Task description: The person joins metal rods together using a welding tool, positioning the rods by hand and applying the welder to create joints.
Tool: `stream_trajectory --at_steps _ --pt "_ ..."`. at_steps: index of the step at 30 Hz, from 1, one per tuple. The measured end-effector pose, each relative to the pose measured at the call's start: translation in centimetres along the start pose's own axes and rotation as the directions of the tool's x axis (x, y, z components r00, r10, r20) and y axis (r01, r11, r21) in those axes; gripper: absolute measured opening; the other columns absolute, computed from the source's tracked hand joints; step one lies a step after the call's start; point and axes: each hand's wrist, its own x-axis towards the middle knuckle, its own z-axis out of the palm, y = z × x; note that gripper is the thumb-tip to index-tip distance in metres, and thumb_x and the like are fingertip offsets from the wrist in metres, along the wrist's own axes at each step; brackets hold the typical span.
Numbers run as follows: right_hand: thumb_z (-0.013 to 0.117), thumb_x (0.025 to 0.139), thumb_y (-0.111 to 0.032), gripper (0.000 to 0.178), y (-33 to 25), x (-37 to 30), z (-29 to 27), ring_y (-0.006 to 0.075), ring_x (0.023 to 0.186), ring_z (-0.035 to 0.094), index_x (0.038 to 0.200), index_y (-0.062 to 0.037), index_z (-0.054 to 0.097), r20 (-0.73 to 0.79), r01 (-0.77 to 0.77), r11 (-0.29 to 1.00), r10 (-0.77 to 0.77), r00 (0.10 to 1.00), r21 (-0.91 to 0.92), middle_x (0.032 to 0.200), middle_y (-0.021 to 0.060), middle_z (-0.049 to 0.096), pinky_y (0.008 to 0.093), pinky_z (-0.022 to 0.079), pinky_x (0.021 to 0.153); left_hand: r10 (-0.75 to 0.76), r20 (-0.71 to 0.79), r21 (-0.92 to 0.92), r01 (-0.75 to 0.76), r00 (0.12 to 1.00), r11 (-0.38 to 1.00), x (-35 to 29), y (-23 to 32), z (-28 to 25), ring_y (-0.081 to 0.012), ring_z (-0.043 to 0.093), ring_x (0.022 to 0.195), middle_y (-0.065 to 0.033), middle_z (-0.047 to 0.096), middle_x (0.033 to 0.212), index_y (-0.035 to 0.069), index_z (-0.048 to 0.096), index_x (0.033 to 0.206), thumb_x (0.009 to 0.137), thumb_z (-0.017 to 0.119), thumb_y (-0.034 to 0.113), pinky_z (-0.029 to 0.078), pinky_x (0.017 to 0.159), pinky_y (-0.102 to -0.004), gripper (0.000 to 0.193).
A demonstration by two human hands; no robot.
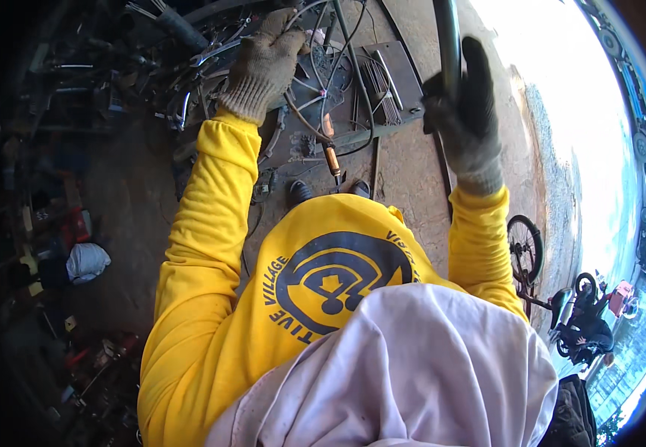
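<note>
Grey metal pipe (448, 30) sits btwn R hand's (473, 123) thumb & straight fingers (open, prob. just guiding). L hand (265, 67) curls at spoked ring (323, 94) over worktable (408, 68), prob. steadying; grip hidden, can't tell.

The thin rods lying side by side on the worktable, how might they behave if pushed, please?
The thin rods may slide or roll apart, being slender and seemingly unbound. They are probably fairly stiff for their thickness, since they lie nearly straight.

Metal pipe (448, 45) cut off at top, left-side clutter (107, 350) hidden in shadow
</note>
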Motion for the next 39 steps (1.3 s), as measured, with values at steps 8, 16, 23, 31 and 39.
stream_trajectory --at_steps 8,16,23,31,39 --pt "0.062 0.099 -0.025 0.044 7.8 -5.4 0.6 0.0319 0.099 0.069 0.138 -0.0052 0.054 -0.231 -0.614 0.736 0.569 0.789 -0.286 0.104 0.0183 0.070 0.0402 0.054 0.086 0.018 -0.044 0.040 -0.016 0.999 0.999 -0.3 -0.8 0.3 -0.0168 0.070 0.094 -0.0074 0.069 0.104 0.006 0.058 0.137 0.096 0.058 0.012 0.054 0.089 -0.0299 0.042" --pt "0.061 0.098 -0.022 0.051 11.1 -5.3 4.6 0.0422 0.107 0.068 0.146 -0.0136 0.045 0.072 -0.414 0.672 0.570 0.819 -0.614 0.126 0.0245 0.062 0.0468 0.055 0.089 0.006 -0.058 0.045 -0.004 0.998 0.999 0.2 -1.0 -0.1 -0.0170 0.070 0.092 -0.0074 0.070 0.101 0.006 0.059 0.136 0.094 0.059 0.012 0.054 0.089 -0.0292 0.043" --pt "0.058 0.100 -0.021 0.061 9.9 -5.4 4.9 0.0428 0.099 0.067 0.156 -0.0194 0.034 0.060 -0.273 0.579 0.490 0.870 -0.768 0.116 0.0231 0.063 0.0485 0.055 0.083 0.118 -0.153 0.307 -0.066 0.981 0.949 -0.4 -2.4 -0.8 -0.0158 0.068 0.091 -0.0069 0.069 0.101 0.004 0.059 0.135 0.095 0.058 0.015 0.053 0.088 -0.0283 0.041" --pt "0.059 0.099 -0.019 0.062 11.2 -5.9 5.3 0.0426 0.097 0.067 0.156 -0.0198 0.036 0.052 -0.289 0.533 0.535 0.843 -0.795 0.111 0.0222 0.064 0.0490 0.055 0.081 0.171 -0.170 0.415 -0.087 0.971 0.906 -0.4 0.4 1.2 -0.0146 0.063 0.087 -0.0054 0.067 0.100 0.007 0.061 0.129 0.094 0.057 0.023 0.050 0.079 -0.0291 0.038" --pt "0.061 0.098 -0.018 0.064 12.1 -6.3 5.4 0.0418 0.095 0.068 0.157 -0.0194 0.035 0.043 -0.266 0.592 0.455 0.889 -0.761 0.111 0.0228 0.064 0.0483 0.055 0.081 -0.101 -0.146 -0.007 0.101 0.984 0.995 0.2 0.1 0.3 -0.0168 0.068 0.093 -0.0071 0.070 0.101 0.004 0.059 0.135 0.094 0.060 0.013 0.054 0.087 -0.0306 0.042"
